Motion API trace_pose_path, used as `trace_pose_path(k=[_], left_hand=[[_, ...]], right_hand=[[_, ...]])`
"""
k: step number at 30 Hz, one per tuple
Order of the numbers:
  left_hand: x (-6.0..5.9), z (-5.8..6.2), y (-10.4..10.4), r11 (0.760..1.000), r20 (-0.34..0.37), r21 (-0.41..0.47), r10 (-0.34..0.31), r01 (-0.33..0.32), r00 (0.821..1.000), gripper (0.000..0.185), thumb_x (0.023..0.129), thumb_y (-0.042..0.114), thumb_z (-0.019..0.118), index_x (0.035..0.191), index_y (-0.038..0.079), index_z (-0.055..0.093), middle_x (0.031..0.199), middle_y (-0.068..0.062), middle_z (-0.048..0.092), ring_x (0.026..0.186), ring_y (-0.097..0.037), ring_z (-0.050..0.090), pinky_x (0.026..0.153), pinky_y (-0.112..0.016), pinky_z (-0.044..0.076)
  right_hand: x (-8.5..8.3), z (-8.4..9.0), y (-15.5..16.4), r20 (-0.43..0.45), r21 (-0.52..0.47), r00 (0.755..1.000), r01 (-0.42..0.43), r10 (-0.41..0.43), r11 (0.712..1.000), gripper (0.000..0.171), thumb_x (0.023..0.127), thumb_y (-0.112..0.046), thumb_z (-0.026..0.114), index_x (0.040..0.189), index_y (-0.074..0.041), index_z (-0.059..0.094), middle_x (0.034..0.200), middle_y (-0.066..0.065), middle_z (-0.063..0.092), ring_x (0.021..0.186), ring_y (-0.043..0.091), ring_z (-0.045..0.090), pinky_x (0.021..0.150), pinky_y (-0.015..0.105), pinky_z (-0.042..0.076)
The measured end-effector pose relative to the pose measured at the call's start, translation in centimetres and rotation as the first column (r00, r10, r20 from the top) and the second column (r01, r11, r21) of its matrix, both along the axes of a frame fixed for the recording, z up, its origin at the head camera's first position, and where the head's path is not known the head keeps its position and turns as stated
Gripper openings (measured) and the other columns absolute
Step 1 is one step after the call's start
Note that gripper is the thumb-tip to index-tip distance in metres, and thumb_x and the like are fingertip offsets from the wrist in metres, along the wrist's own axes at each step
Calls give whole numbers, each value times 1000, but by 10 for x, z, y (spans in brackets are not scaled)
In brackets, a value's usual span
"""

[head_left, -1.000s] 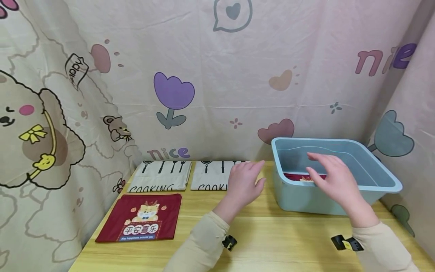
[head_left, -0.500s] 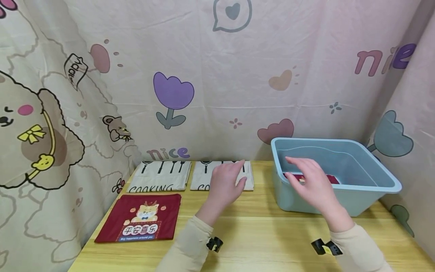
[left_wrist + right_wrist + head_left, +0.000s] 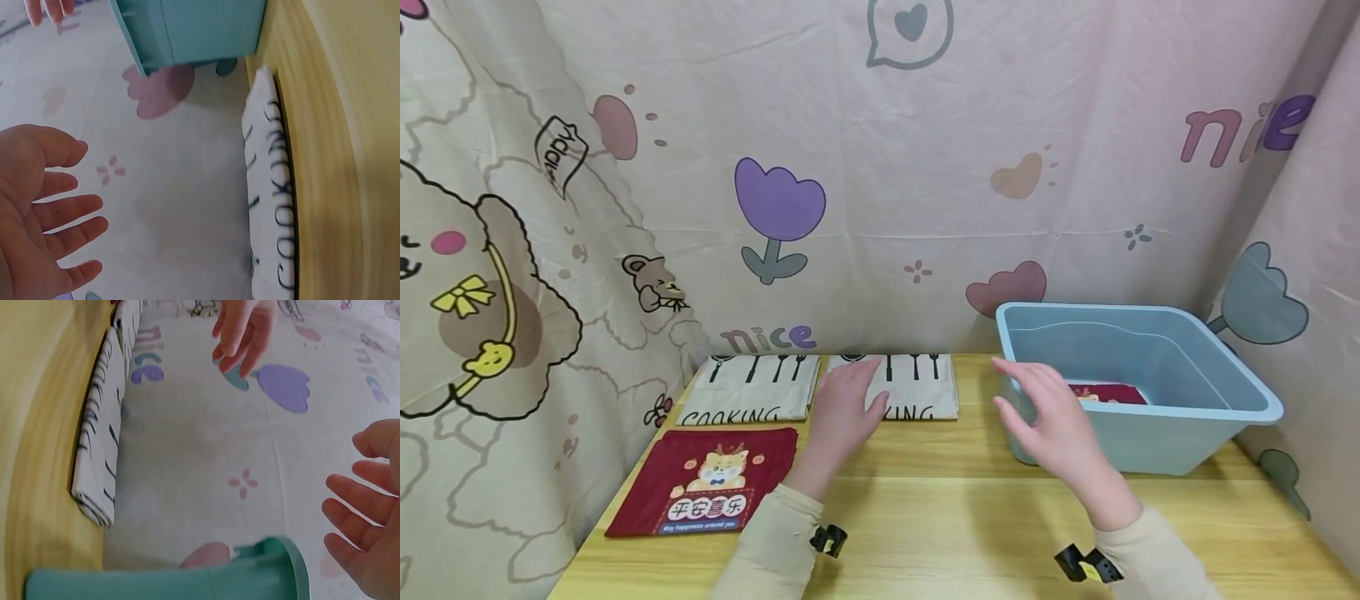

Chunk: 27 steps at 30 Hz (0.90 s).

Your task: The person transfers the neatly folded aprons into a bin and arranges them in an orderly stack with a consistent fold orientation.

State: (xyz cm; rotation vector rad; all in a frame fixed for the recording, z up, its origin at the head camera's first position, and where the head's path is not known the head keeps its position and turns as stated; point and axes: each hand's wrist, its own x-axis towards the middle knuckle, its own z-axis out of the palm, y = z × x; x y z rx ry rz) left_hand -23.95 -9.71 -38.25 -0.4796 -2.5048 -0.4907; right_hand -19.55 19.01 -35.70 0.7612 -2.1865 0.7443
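My left hand (image 3: 847,410) hovers above the table with its fingers spread and nothing in them. Behind it, partly covered from view, lies a folded white cloth with black cutlery prints (image 3: 917,387). A matching folded white cloth (image 3: 748,389) lies to its left. In front of that one is a folded dark red cloth with a cartoon animal (image 3: 711,481). My right hand (image 3: 1055,421), also holding nothing, is raised before the left end of the blue plastic bin (image 3: 1150,437). Inside the bin a red printed cloth (image 3: 1116,393) shows in part.
The wooden table (image 3: 925,533) carries everything. A printed curtain (image 3: 880,208) hangs right behind the cloths and the bin, and closes in on the left and right sides. The bin's rim (image 3: 1262,410) stands up at the table's right end.
Both hands have moved left and a little down, away from over the bin. More of the right-hand white cloth now shows to the right of my left hand. Cloths and bin stay put.
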Motion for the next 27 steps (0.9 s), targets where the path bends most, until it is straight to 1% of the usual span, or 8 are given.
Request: trace_pose_path(k=[5, 10, 12, 16, 19, 23, 27], left_hand=[[-2, -3, -20, 999, 41, 24, 35, -36, 999, 52, 90, 25, 72, 138, 9, 57, 128, -11, 64, 119, -33, 57, 101, -56, 39], [0, -9, -41, 996, 41, 51, 65, -67, 997, 53, 89, 25, 73, 136, 7, 58, 129, -13, 64, 118, -36, 57, 99, -59, 39], [2, -11, -49, 995, 41, 63, 70, -73, 997, 53, 88, 24, 73, 136, 6, 58, 129, -15, 63, 119, -37, 56, 99, -60, 39], [6, -17, -63, 993, 55, 75, 86, -90, 995, 54, 89, 22, 73, 137, 3, 57, 131, -18, 62, 121, -38, 55, 100, -61, 37], [9, -22, -74, 991, 80, 82, 102, -109, 992, 54, 89, 22, 72, 137, 3, 57, 132, -18, 61, 122, -39, 54, 99, -61, 37], [10, -30, -90, 987, 113, 89, 125, -135, 986, 53, 90, 22, 71, 137, 2, 57, 133, -19, 60, 123, -40, 53, 99, -61, 37], [13, -35, -105, 984, 128, 100, 135, -148, 983, 52, 89, 20, 72, 136, 0, 57, 130, -22, 61, 120, -42, 54, 100, -59, 39]], right_hand=[[3, -7, -14, -15, 2, 999, -48, 48, 999, 51, 80, -4, 76, 129, -1, 62, 121, 9, 66, 113, 28, 57, 95, 44, 45], [6, -17, -27, -9, 7, 996, -91, 91, 996, 50, 80, -5, 76, 128, -2, 62, 121, 7, 66, 112, 25, 58, 96, 40, 45], [7, -22, -33, 8, 4, 995, -104, 104, 995, 50, 81, -5, 76, 129, -3, 62, 121, 6, 66, 112, 25, 58, 96, 41, 46], [8, -32, -41, 64, -7, 992, -112, 112, 994, 50, 82, -6, 76, 130, -5, 61, 122, 5, 66, 114, 26, 58, 94, 45, 48], [8, -39, -46, 110, -24, 987, -115, 117, 993, 50, 84, -7, 76, 131, -6, 61, 124, 5, 66, 116, 26, 58, 95, 48, 49], [7, -49, -52, 174, -59, 976, -122, 131, 991, 50, 84, -7, 76, 132, -7, 60, 125, 5, 65, 117, 26, 58, 97, 48, 48], [6, -58, -58, 219, -89, 965, -127, 144, 988, 50, 84, -7, 77, 131, -5, 60, 123, 7, 66, 113, 25, 60, 95, 47, 49]])
